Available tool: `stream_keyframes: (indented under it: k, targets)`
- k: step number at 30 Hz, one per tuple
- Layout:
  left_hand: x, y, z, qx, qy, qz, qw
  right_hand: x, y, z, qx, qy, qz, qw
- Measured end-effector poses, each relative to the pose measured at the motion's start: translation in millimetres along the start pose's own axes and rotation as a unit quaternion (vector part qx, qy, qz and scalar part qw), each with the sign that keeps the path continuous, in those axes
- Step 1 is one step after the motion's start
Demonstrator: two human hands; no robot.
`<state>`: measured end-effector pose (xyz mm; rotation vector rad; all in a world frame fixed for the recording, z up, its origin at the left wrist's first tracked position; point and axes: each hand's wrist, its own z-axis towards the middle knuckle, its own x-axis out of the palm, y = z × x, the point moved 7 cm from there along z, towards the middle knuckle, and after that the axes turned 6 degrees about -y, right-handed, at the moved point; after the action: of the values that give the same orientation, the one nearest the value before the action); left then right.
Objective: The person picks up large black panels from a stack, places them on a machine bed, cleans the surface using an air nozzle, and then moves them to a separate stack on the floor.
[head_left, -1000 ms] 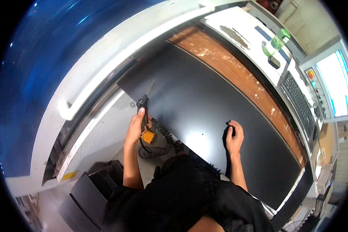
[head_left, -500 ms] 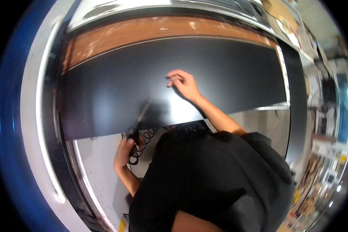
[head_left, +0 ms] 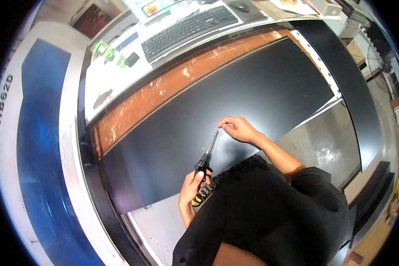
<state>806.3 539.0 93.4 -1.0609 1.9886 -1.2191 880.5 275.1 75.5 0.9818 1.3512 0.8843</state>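
Note:
My left hand (head_left: 191, 188) is wrapped round the handle of a black air blow gun (head_left: 203, 163), at the near edge of a large dark flat panel (head_left: 164, 155). The gun's long thin metal nozzle points up and away over the panel. A black coiled hose (head_left: 211, 186) hangs beside the gun. Just past the nozzle tip, my right hand (head_left: 240, 130) is low over the panel with its fingers curled and pressed together. Whether anything small sits between those fingertips is too small to tell.
Beyond the panel runs a worn orange-brown strip (head_left: 159, 86). Behind it, a white ledge holds a black keyboard (head_left: 190, 31), a mouse (head_left: 238, 6) and a green item (head_left: 104, 51). Dark frame rails (head_left: 341, 75) border the panel, and a blue-and-white machine housing (head_left: 44, 146) stands at left.
My view has turned, so the panel now slants up to the right. The nozzle tip and my right hand have come close together. My right fingers have closed up more.

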Motion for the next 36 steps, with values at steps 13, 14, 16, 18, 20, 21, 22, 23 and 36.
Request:
stream_keyframes:
  k: [13,14,16,18,20,21,22,23,36]
  targets:
    - [68,-49,63,-0.018,-0.032,-0.068,0.997,-259,-118,-50,0.075,-0.35,-0.036,0.933]
    - [79,-52,61,-0.022,-0.006,-0.059,0.998,-276,-120,-54,0.078,-0.37,-0.085,0.922]
    - [103,-56,58,-0.024,0.048,-0.038,0.998,-310,-120,-67,0.069,-0.445,-0.194,0.871]
    - [121,-57,50,-0.014,0.084,-0.026,0.996,-344,-137,-86,0.052,-0.475,-0.375,0.794]
    - [126,-58,39,-0.006,0.117,-0.037,0.992,-373,-165,-103,0.065,-0.498,-0.46,0.732]
    - [113,-55,33,0.015,0.093,-0.012,0.996,-385,-175,-110,0.061,-0.507,-0.467,0.722]
    - [94,-50,25,0.033,0.07,0.015,0.997,-391,-180,-117,0.06,-0.516,-0.472,0.712]
    - [55,-43,13,0.02,0.011,0.06,0.998,-393,-184,-119,0.07,-0.505,-0.456,0.73]
    - [-328,-29,-449,0.038,-0.893,0.275,0.353,-387,-178,-129,0.165,-0.51,-0.477,0.697]
